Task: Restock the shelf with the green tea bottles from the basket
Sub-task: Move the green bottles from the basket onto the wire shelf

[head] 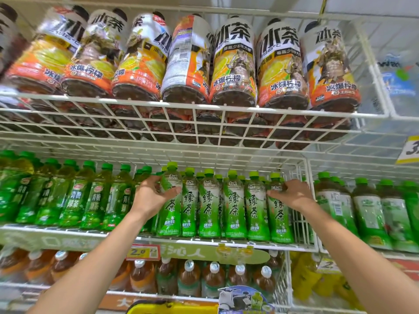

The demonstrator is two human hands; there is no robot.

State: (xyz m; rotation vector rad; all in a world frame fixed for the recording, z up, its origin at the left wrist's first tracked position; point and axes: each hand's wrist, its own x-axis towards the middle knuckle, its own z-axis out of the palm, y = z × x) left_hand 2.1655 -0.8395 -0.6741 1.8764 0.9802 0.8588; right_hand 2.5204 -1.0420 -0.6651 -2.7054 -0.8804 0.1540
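Middle shelf, far left: darker green bottles with a red logo, packed in rows, green caps; next to them the left hand comes up from below, thumb and fingers curled round the upper body of the leftmost bottle of the green tea bottles; that bottle leans slightly and its cap sits a bit higher than its neighbours' caps; can't tell if its base is on the wire or just off it; front row of green tea runs six across, upright, shoulder to shoulder, more caps visible behind; right hand grips the rightmost bottle near the shoulder, thumb across the label front, fingers wrapped over the top of the label; that bottle stands just beside the white wire divider; right of the divider, other green-capped bottles with paler labels, blurred; upper shelf: large iced tea bottles with orange and black labels, seen from below through the wire grid; yellow price card hangs at the far right edge; lower shelf: brown tea bottles with white caps, red and yellow price tag clipped above them; bottom centre: rim of a yellow basket, contents out of view.
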